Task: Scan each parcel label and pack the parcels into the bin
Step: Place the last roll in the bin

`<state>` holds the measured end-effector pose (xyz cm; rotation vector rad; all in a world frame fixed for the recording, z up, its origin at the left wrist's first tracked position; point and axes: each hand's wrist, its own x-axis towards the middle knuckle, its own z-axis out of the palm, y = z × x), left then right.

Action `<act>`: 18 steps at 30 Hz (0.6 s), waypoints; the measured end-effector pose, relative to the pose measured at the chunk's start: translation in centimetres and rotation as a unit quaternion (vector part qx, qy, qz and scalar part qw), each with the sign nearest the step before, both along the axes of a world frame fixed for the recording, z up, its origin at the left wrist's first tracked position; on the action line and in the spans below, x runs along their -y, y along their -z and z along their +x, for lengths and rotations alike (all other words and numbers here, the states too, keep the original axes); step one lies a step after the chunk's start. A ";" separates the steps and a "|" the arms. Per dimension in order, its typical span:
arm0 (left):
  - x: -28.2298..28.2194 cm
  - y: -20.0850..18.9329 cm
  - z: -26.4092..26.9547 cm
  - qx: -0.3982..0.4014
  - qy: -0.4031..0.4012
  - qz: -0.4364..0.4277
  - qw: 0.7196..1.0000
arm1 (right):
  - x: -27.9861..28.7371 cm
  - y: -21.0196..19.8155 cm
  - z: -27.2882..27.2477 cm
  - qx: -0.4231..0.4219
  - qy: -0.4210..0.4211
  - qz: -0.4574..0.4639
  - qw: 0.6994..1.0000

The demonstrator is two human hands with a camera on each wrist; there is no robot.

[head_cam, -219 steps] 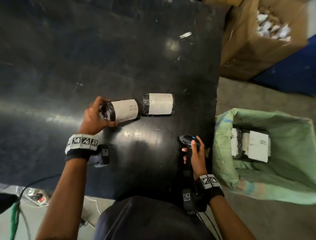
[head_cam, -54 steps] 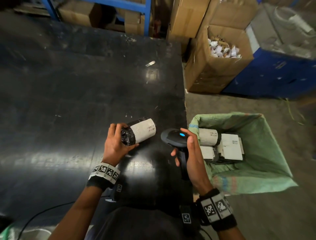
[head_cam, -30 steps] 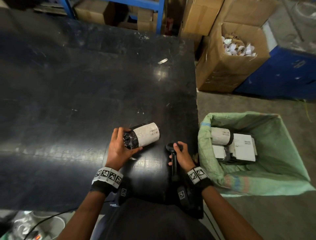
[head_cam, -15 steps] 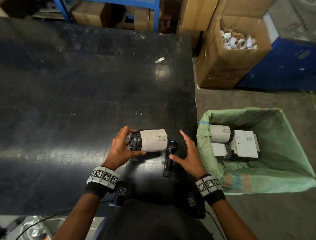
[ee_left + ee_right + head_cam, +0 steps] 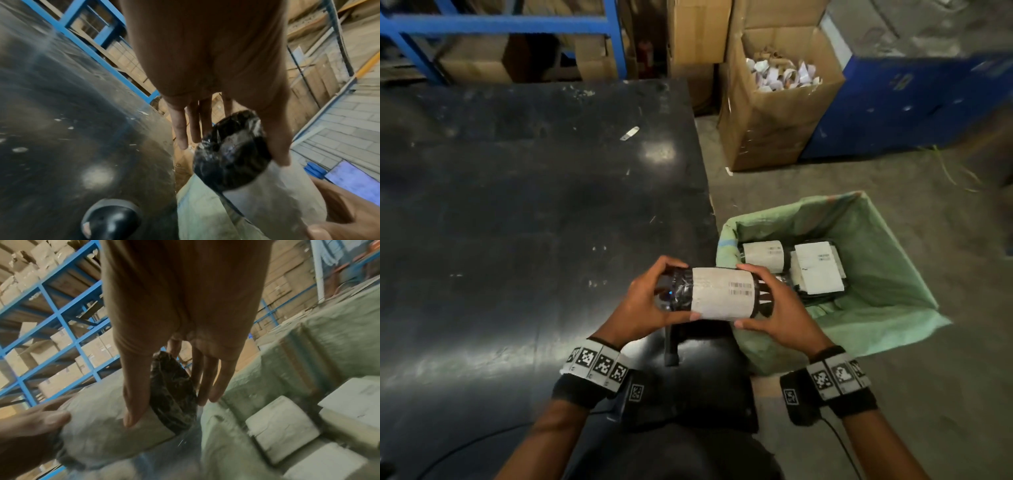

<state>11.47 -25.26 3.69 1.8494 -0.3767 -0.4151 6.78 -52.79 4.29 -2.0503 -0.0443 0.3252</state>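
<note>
A black-wrapped cylindrical parcel [image 5: 722, 298] with a white barcode label hangs level over the black table's [image 5: 517, 205] right edge, beside the bin's left rim. My left hand [image 5: 679, 291] grips its left end, fingers over the top and thumb below. My right hand [image 5: 744, 296] grips the right end the same way. The left wrist view shows the left hand [image 5: 232, 152] round the crinkled black end of the parcel [image 5: 277, 194]. The black scanner [image 5: 671, 346] lies on the table beneath the parcel, mostly hidden. The green-lined bin [image 5: 876, 240] holds several labelled parcels [image 5: 816, 267].
An open cardboard box [image 5: 763, 137] full of paper scraps stands on the floor behind the bin. A blue container [image 5: 911, 102] is to its right. Blue racking [image 5: 517, 27] with cartons runs behind the table. A small white scrap [image 5: 629, 133] lies far back on the table.
My right hand laid the scanner down on the table and took hold of the parcel's right end. The parcel has moved right, toward the bin, now held in both hands.
</note>
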 end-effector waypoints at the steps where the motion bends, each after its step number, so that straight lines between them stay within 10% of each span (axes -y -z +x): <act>1: 1.3 0.2 0.3 -0.001 0.015 0.010 1.000 | 1.8 -0.3 0.1 -0.012 0.005 -0.009 1.000; 18: 19.7 10.8 -1.6 0.109 -0.040 0.363 0.924 | 24.8 5.3 12.6 -0.128 0.089 -0.276 0.949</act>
